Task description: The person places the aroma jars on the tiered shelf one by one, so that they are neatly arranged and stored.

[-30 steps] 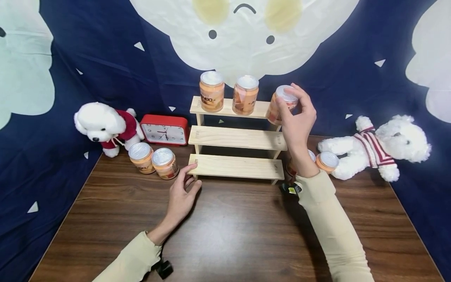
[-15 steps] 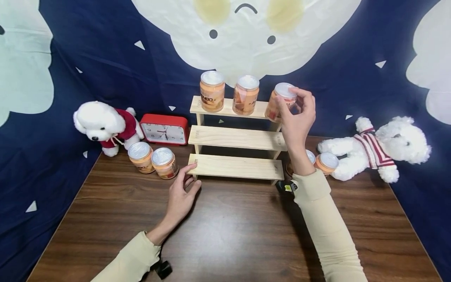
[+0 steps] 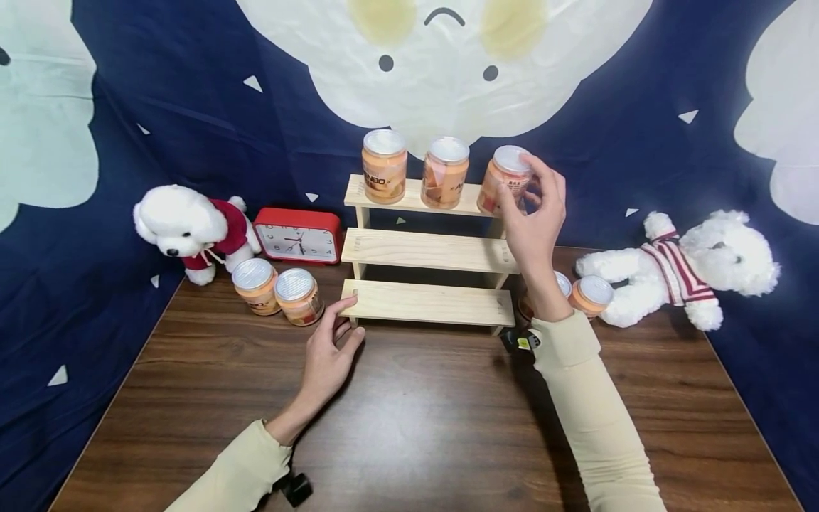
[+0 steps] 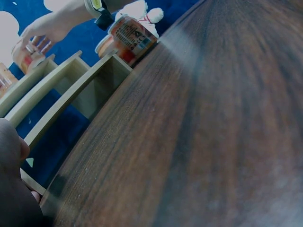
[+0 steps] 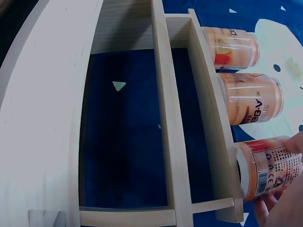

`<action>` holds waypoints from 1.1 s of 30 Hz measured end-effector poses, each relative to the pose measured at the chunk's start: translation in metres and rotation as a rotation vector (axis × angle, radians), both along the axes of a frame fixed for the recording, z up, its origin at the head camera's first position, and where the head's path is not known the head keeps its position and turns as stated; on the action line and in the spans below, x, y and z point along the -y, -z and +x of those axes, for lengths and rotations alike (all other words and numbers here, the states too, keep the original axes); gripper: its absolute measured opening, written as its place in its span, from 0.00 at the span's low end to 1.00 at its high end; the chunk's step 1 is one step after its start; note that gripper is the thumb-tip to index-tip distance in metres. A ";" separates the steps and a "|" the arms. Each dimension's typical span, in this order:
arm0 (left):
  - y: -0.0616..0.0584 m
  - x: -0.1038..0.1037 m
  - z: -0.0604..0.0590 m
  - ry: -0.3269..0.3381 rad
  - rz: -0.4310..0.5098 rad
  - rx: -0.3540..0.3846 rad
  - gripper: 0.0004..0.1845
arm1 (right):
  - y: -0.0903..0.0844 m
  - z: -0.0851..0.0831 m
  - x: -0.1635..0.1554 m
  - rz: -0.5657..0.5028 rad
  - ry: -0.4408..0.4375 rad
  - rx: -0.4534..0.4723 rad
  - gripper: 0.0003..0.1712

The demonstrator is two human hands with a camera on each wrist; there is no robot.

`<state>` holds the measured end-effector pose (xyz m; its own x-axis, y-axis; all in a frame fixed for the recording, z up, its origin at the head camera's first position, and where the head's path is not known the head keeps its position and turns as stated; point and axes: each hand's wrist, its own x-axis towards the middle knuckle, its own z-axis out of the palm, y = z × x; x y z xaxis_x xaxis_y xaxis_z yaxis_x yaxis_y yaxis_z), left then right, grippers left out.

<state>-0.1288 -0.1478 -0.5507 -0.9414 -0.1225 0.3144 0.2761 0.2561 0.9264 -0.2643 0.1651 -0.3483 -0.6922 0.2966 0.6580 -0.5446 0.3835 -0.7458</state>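
Note:
In the head view, my right hand point(image 3: 536, 220) grips an orange-labelled jar point(image 3: 502, 186) with a silver lid at the right end of the top step. The right wrist view puts this jar's base point(image 5: 242, 172) against or very near the board; I cannot tell which. Two similar jars, one at the left point(image 3: 384, 171) and one in the middle point(image 3: 445, 174), stand upright on that step. My left hand point(image 3: 329, 359) holds the left end of the lowest step of the three-step wooden display rack point(image 3: 429, 302), index finger on top and thumb in front.
Two jars point(image 3: 298, 299) stand left of the rack before a red clock point(image 3: 298, 238) and a white plush dog point(image 3: 192, 227). More jars point(image 3: 593, 293), partly behind my right forearm, stand by a plush bear point(image 3: 681, 270). A dark wooden tabletop point(image 3: 409, 419) lies in front.
My right hand has moved the jar slightly left and back, over the right end of the top step. The left hand stays at the rack.

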 end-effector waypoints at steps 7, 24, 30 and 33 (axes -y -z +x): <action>-0.005 -0.001 0.002 0.000 -0.009 -0.009 0.33 | 0.006 -0.007 -0.004 0.062 0.004 0.002 0.34; -0.018 -0.006 0.007 -0.008 0.018 -0.041 0.32 | 0.003 -0.004 -0.011 0.123 -0.022 0.078 0.43; -0.020 -0.006 0.007 -0.008 0.006 -0.015 0.32 | 0.003 0.005 -0.016 0.043 -0.045 0.026 0.41; -0.028 -0.008 0.010 -0.013 0.008 0.005 0.31 | 0.001 0.012 -0.017 0.025 -0.038 0.000 0.39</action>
<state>-0.1183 -0.1397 -0.5222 -0.9412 -0.1376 0.3086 0.2681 0.2519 0.9299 -0.2525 0.1817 -0.3495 -0.7028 0.2538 0.6646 -0.5587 0.3814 -0.7365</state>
